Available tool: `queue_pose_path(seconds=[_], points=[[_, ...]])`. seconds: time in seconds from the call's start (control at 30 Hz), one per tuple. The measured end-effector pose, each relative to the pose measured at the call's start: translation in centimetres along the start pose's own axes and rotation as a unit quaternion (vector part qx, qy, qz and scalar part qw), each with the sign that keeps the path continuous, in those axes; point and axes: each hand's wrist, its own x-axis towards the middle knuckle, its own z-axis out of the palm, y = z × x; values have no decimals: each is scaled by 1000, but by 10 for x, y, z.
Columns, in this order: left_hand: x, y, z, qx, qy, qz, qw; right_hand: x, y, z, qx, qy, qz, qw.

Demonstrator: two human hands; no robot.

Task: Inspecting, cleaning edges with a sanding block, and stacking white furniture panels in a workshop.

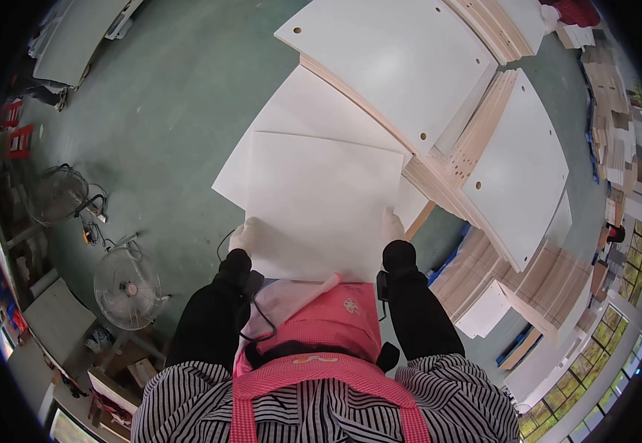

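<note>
A white rectangular panel (321, 199) lies flat in front of my body, its near edge close to my pink apron. My left hand (245, 236), in a white glove, grips the panel's left edge near the closest corner. On the opposite edge my right hand (392, 224), gloved too, holds the panel; its fingers are partly hidden underneath. Beyond and partly beneath the held panel is another white panel (306, 103), resting against a stack of boards. Larger white panels with round holes (402, 66) are stacked just past it.
More drilled panels (520, 170) stand piled to the right, with stacked boards (535, 280) behind them. Two floor fans (127, 286) with cables on the floor stand at left. A workbench (63, 317) lines the left side. Another person's legs (40, 92) show at far left.
</note>
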Motion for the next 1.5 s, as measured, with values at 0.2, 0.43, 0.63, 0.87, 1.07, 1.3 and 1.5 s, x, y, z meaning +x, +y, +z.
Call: queue_pose_path(seconds=[0.2,0.43,0.63,0.87,1.07,1.3,1.5], points=[[-13,-35,-10,-159,142,-71,974,-59,-16,9,79,98,11,992],[-108,19,-44,-375,301,-23,877,-116,-132,-22,425,117,-262,859],[-201,138,-80,-591,388,240,665,-195,-235,-109,525,203,-388,730],[-298,132,-108,-665,-138,469,565,-202,-263,-178,644,-291,-587,394],[-291,119,-95,-603,-348,485,530,-241,-236,-165,685,-287,-484,463],[-262,126,-93,-580,-492,459,459,-307,-180,-137,696,-338,-327,543],[-257,180,-90,-496,-599,483,403,-318,-130,-193,755,-327,-257,508]])
